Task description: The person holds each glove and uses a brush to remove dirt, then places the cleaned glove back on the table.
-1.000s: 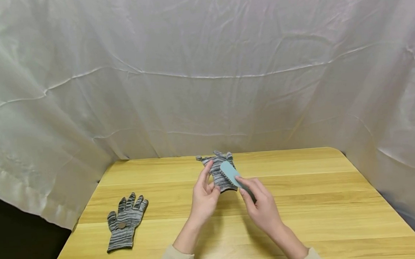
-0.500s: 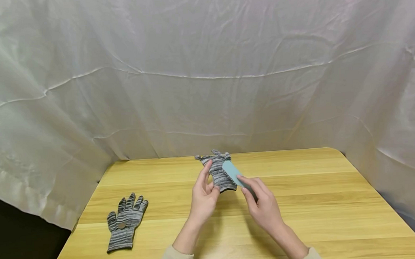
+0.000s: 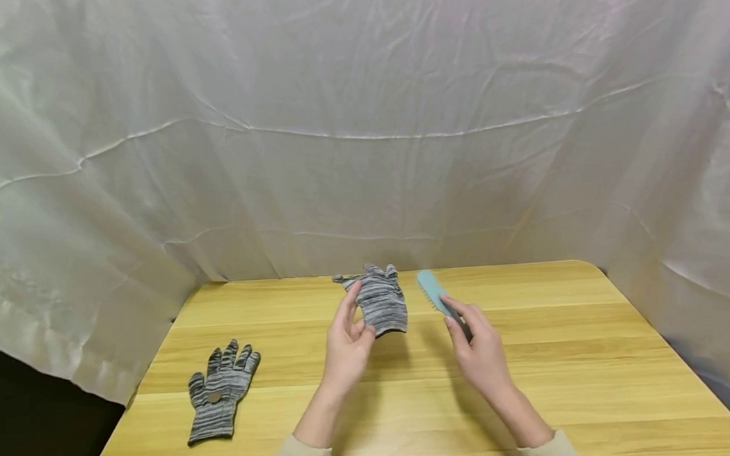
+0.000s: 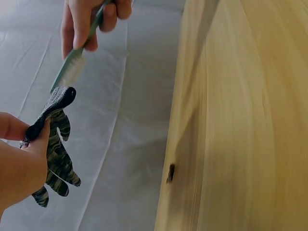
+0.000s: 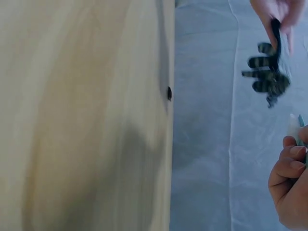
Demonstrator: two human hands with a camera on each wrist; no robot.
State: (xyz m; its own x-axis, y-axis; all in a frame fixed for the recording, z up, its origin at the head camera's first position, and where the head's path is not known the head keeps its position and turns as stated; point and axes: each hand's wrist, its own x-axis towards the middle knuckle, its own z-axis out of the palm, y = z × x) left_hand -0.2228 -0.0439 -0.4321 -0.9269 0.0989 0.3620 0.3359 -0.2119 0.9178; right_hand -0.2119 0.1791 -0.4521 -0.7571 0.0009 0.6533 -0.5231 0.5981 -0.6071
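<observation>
L hand [image 3: 346, 355]: ctr of frame, pinching L edge of held glove [image 3: 384, 305] btwn thumb & fingers.
Held glove: grey/blk striped knit, mid-frame, up off table [image 3: 599, 360], fingers to top, dark-edged cuff to btm.
R hand [image 3: 482, 360]: right of ctr, fingers wrapped on dark handle of brush [image 3: 430, 285].
Brush: lt-blue head, bristles facing left twd held glove, gap btwn them in head view.
2nd glove [image 3: 213, 420]: lower left, flat, similar stripes, brown disc [image 3: 214, 397] on it.
Table: lt wood grain, lower part of frame.
Curtain [image 3: 361, 165]: pale grey, wrinkled, upper frame, bhd table.
</observation>
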